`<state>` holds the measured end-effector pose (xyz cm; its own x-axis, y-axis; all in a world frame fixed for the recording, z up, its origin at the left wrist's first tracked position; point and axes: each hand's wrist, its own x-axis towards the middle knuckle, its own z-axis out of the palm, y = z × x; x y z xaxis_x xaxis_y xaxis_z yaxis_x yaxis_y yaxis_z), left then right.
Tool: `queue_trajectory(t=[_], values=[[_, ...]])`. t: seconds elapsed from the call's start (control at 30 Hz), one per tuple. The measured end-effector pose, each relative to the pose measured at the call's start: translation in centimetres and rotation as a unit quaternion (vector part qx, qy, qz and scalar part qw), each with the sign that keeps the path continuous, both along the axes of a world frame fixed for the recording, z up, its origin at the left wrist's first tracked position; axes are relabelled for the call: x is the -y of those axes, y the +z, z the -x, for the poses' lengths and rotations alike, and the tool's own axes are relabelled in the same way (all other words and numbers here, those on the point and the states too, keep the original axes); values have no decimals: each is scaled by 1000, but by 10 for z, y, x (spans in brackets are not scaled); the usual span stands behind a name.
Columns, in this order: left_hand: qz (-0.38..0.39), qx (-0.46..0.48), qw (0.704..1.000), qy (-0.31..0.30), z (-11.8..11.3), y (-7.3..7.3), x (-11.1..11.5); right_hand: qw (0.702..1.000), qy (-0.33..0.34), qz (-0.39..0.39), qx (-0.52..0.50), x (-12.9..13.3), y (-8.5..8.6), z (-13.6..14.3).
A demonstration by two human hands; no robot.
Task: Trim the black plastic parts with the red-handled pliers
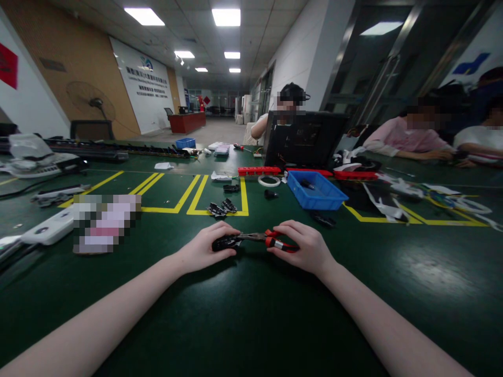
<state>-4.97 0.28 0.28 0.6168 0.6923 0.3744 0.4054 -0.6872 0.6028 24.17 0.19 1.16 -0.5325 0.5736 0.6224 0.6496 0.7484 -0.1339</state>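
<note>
My left hand [212,246] is closed around a small black plastic part [227,242] just above the green table. In my right hand [304,243] is a pair of pliers [285,245] with red and black handles. The pliers' metal jaws point left and meet the right end of the black part; whether they grip it cannot be made out. Beyond my left hand, several similar black plastic pieces [222,208] lie inside a yellow taped outline. Another black piece [323,219] rests on the table past my right hand.
A blue bin [316,191] stands beyond my right hand, with a dark item inside. Behind it are red strips [259,170], a tape roll [269,181] and a large black case [304,139]. A white power strip [51,225] lies at left. Other people sit across and at right.
</note>
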Motion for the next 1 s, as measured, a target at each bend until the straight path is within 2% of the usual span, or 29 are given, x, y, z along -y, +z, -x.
queue_trajectory(t=[0.6, 1.0], values=[[13, -47, 999, 21, 2, -6, -2, 999, -8, -44, 22, -3, -3, -1], [-5, -56, 998, -1, 2, -5, -2, 997, -8, -65, 28, -5, -3, -4]])
